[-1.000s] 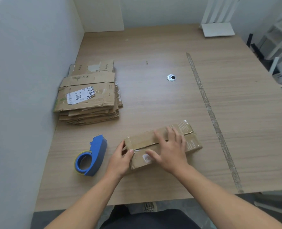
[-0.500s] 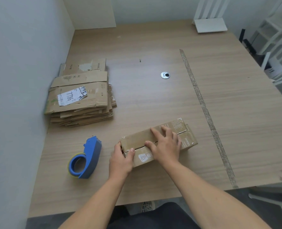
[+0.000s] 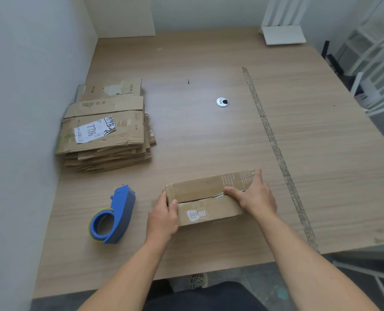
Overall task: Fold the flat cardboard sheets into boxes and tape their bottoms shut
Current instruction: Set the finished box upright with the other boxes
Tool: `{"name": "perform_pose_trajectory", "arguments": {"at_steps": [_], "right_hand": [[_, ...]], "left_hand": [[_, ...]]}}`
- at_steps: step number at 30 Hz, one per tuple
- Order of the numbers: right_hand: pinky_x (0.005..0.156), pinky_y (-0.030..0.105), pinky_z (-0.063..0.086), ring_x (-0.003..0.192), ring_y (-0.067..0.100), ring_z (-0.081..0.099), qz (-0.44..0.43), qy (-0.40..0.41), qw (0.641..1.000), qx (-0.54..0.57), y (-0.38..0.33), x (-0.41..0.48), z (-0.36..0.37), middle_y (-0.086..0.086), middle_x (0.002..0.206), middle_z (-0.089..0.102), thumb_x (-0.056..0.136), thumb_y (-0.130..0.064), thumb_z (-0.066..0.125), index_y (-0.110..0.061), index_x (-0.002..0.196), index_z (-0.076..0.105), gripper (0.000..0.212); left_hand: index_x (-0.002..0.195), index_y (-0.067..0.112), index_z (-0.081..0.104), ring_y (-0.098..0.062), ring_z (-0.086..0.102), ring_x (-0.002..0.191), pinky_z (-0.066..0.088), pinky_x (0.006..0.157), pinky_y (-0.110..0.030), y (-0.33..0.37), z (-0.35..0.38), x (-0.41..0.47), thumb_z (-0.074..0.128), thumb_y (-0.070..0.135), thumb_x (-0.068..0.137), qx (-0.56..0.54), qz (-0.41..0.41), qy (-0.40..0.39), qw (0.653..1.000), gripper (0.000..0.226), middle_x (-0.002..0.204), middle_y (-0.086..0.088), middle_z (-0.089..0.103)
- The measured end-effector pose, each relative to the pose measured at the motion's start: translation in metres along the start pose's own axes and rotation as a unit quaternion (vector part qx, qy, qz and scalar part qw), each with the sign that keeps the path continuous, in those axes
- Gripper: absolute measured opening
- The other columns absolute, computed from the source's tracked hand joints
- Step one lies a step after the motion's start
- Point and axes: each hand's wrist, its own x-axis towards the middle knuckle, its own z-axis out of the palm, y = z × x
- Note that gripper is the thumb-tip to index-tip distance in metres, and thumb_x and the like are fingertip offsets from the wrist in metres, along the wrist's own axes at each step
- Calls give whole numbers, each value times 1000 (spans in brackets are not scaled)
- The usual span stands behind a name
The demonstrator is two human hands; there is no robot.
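A small folded cardboard box point(image 3: 205, 198) lies near the table's front edge, its two flaps meeting along a taped seam on top. My left hand point(image 3: 164, 217) grips the box's left end, thumb on top by the seam. At the right end my right hand point(image 3: 252, 197) presses down on the flaps, thumb lying along the seam. A blue tape dispenser point(image 3: 113, 217) lies on the table just left of the box. A stack of flat cardboard sheets point(image 3: 106, 129) sits at the far left against the wall.
The wooden table point(image 3: 209, 135) has a metal cable grommet point(image 3: 222, 102) in its middle and a long strip of old tape point(image 3: 276, 149) running down its right side. A white stand point(image 3: 283, 34) sits at the back right. White chairs point(image 3: 375, 70) stand beyond the right edge.
My right hand has slid from the middle of the box along the seam to its right end. My left hand has stayed at the left end.
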Motion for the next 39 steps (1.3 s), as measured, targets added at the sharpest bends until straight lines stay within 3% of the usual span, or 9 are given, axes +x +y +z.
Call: {"name": "perform_pose_trajectory", "arguments": {"at_steps": [4, 9, 13, 16, 19, 25, 31, 35, 39], "right_hand": [[100, 39, 41, 134, 30, 44, -22, 11, 999, 39, 7, 6, -2, 7, 147, 47, 71, -63, 76, -24, 152, 25, 104], [103, 35, 38, 134, 29, 45, -46, 1, 997, 59, 20, 13, -6, 4, 147, 49, 82, -54, 72, -28, 151, 34, 83], [102, 37, 39, 130, 30, 48, -50, -1, 996, 68, 26, 14, -9, 4, 137, 59, 88, -50, 66, -32, 150, 37, 71], [105, 41, 38, 135, 32, 43, -27, -39, 998, 29, 10, 4, -10, 8, 146, 50, 81, -64, 64, -27, 155, 24, 91], [106, 55, 37, 139, 34, 34, 27, -65, 997, -18, -15, -19, 4, 14, 152, 29, 54, -90, 61, -23, 155, -10, 140], [102, 55, 34, 135, 34, 31, 10, 13, 997, -69, -32, -37, 31, 16, 147, 30, 58, -88, 61, -21, 154, -9, 137], [101, 48, 39, 134, 32, 35, -36, 8, 999, -19, -19, -25, 27, 13, 141, 36, 69, -74, 69, -22, 153, 5, 118], [102, 41, 39, 132, 33, 40, -63, 14, 998, 13, -7, -19, 26, 13, 137, 42, 75, -66, 70, -21, 154, 13, 107], [100, 42, 43, 130, 31, 43, -73, 0, 995, 70, 3, -15, 25, 12, 135, 45, 83, -53, 69, -27, 154, 21, 90]], "left_hand": [[151, 24, 33, -24, 55, 116, 44, 91, -37, -5, 3, 3, 38, 33, 105, 31, -2, -17, 999, 48, 128, 1, 61], [150, 25, 34, -25, 55, 115, 43, 88, -35, -4, 4, 3, 39, 32, 105, 37, 4, -12, 999, 46, 127, 1, 61], [145, 24, 39, -27, 55, 118, 45, 96, -41, -1, 1, 4, 40, 32, 104, 41, 0, -14, 999, 42, 127, -1, 61], [135, 24, 46, -25, 56, 115, 46, 93, -39, 5, -4, 7, 51, 33, 97, 12, -31, 5, 999, 40, 120, 2, 62], [140, 19, 38, -23, 53, 120, 45, 99, -38, 8, -5, 4, 70, 47, 83, 9, -37, 1, 999, 71, 129, 0, 56], [141, 11, 30, -29, 49, 125, 46, 97, -40, 3, -1, 1, 80, 58, 70, 31, -87, 61, 994, 99, 137, -9, 48], [136, 15, 38, -26, 52, 119, 47, 97, -43, 0, -1, 2, 75, 51, 78, 5, -94, 86, 992, 78, 129, -4, 53], [112, 15, 46, -25, 55, 100, 45, 82, -37, 4, -10, 4, 70, 39, 88, 9, -95, 78, 992, 42, 108, -3, 57], [100, 14, 50, -27, 59, 89, 51, 80, -44, -3, -20, 6, 61, 35, 95, 10, -77, 68, 995, 24, 92, -3, 61]]}}
